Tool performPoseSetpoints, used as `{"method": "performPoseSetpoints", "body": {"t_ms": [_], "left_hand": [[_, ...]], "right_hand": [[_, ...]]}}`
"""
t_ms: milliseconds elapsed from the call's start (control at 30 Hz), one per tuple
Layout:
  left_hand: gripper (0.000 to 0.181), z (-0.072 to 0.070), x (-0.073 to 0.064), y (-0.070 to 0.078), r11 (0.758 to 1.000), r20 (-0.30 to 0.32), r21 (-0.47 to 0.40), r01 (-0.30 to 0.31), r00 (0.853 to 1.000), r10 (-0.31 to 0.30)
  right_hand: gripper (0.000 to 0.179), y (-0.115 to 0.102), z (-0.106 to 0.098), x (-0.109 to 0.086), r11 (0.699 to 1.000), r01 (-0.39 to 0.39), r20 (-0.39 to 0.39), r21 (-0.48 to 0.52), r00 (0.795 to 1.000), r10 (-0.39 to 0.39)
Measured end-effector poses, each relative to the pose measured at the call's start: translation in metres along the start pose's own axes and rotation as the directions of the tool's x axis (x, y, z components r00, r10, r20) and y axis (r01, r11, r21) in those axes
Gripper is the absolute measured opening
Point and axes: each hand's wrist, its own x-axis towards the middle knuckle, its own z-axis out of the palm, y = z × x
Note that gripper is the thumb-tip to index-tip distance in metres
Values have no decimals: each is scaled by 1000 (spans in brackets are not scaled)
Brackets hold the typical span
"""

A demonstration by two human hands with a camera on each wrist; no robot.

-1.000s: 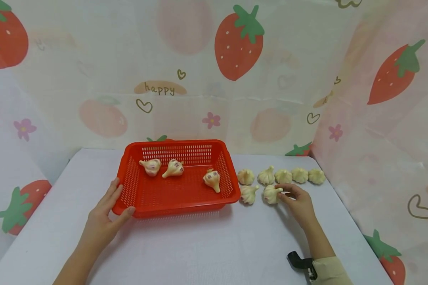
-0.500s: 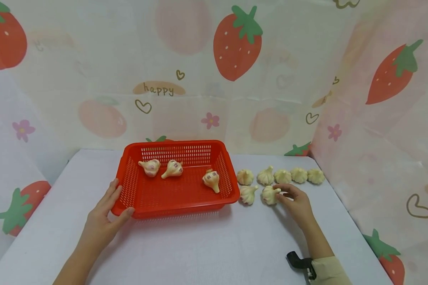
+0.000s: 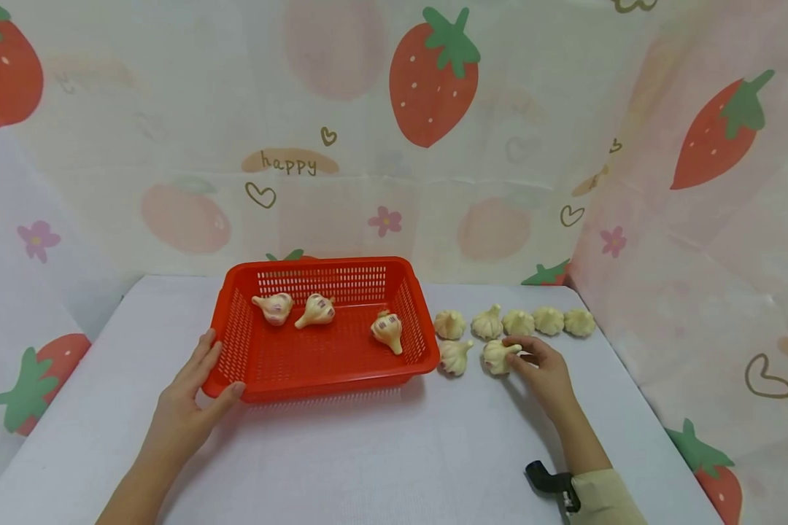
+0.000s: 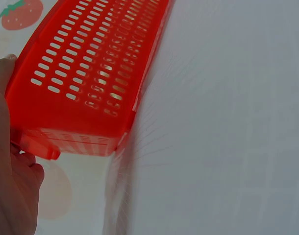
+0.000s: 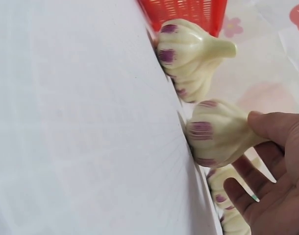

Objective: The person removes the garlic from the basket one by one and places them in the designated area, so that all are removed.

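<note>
My left hand (image 3: 182,412) holds the left front corner of a red plastic basket (image 3: 322,380), with the thumb at its rim in the left wrist view. Three garlic bulbs lie inside, apart from each other; one is the right-hand garlic bulb (image 3: 387,332). To the right of the basket, my right hand (image 3: 545,372) pinches a garlic bulb (image 5: 215,134) by its stem. That bulb is at the table surface, its purple-streaked base against the cloth. Beside it, nearer the basket, sits another garlic bulb (image 3: 455,357).
Behind the pinched bulb, a row of several garlic bulbs (image 3: 519,322) runs along the back right of the white-covered table (image 3: 368,459). A curtain (image 3: 341,95) with printed strawberries hangs behind and at the sides. A black device (image 3: 551,483) is on the right wrist.
The head view has shifted slightly. Both hands, the basket and the bulbs keep nearly the same places, with the right hand on the same garlic bulb throughout.
</note>
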Motion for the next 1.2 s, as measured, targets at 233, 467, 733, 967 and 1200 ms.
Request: {"method": "performPoseSetpoints", "body": {"t_ms": [233, 467, 733, 967, 1200], "left_hand": [[81, 0, -1, 1, 1000, -6, 0, -1, 1000, 1], [81, 0, -1, 1, 1000, -2, 4, 4, 1000, -4], [81, -1, 0, 2, 1000, -2, -5, -3, 1000, 3], [81, -1, -1, -1, 1000, 0, 2, 9, 1000, -9], [81, 0, -1, -3, 1000, 5, -3, 1, 1000, -1]], "right_hand": [[35, -13, -1, -3, 999, -35, -6, -16, 999, 35], [37, -42, -2, -10, 999, -42, 0, -31, 999, 42], [35, -30, -3, -7, 999, 8, -37, -47, 999, -10], [35, -26, -9, -1, 994, 12, -94, -106, 995, -22], [34, -51, -8, -2, 991, 15, -98, -137, 995, -29]]}}
